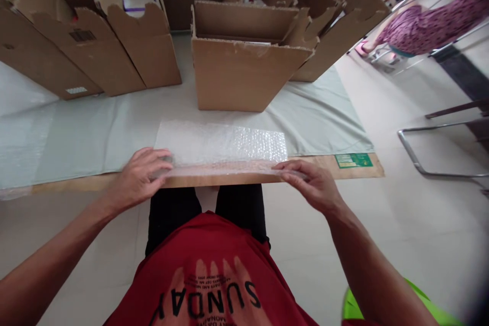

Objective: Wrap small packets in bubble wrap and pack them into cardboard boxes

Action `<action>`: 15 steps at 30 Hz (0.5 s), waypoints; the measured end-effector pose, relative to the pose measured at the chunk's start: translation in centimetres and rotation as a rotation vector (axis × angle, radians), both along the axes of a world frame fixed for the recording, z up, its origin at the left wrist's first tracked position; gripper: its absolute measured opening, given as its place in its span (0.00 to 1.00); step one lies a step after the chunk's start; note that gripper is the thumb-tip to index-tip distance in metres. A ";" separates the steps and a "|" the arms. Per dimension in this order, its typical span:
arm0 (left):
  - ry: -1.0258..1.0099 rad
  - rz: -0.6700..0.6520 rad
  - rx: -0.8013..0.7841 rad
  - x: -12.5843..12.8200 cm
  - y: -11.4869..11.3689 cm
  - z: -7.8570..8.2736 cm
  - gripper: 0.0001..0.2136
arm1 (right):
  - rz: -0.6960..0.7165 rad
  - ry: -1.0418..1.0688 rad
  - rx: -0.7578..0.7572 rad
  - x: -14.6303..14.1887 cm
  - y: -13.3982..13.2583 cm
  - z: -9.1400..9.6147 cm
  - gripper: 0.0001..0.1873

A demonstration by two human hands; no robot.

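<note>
A: Top?
B: Red shirt (214,249), lower centre of frame. Black SUNDAY lettering (208,301), upside down, over tan finger-like streaks (177,285).
A: Rest?
B: Black trousers (242,211), mid-frame. Left hand (147,173), right hand (311,183) bare.

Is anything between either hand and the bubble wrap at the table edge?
Nothing visible. The left hand and right hand hold the bubble wrap at opposite ends of its near edge; the nearest cardboard box stands beyond it.

3 o'clock: green label (353,160), print illegible. 2 o'clock: co-worker (428,30), edge-cropped. 4–5 o'clock: green object (351,308), part hidden.
</note>
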State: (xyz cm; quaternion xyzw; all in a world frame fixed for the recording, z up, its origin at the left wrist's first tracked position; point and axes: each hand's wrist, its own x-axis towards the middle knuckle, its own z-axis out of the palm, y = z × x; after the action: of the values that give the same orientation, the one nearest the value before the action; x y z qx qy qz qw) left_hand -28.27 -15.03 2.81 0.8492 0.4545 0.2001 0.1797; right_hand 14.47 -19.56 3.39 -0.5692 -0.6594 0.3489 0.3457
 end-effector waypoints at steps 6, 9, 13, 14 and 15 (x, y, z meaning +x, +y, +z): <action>-0.223 0.356 -0.438 0.7 3.4 1.9 0.13 | -0.371 0.365 -0.072 0.4 2.9 -2.3 0.16; -0.318 0.456 -0.445 1.8 4.0 1.2 0.11 | -0.409 0.336 -0.065 0.4 2.9 -3.5 0.19; -0.350 0.544 -0.386 2.8 4.0 -0.6 0.12 | -0.505 0.140 -0.003 0.3 2.0 -4.3 0.18; -0.328 0.562 -0.355 3.0 3.9 -1.0 0.12 | -0.536 0.095 0.013 0.2 2.0 -4.4 0.17; -0.295 0.577 -0.318 3.1 3.9 -1.2 0.12 | -0.563 0.048 0.029 0.1 1.9 -4.5 0.17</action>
State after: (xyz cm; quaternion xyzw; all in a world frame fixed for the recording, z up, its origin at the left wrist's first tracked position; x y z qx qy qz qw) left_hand -25.21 -11.14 1.62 0.6095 0.6701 0.2897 0.3092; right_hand 14.56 -17.62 -1.10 -0.7165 -0.4719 0.2428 0.4527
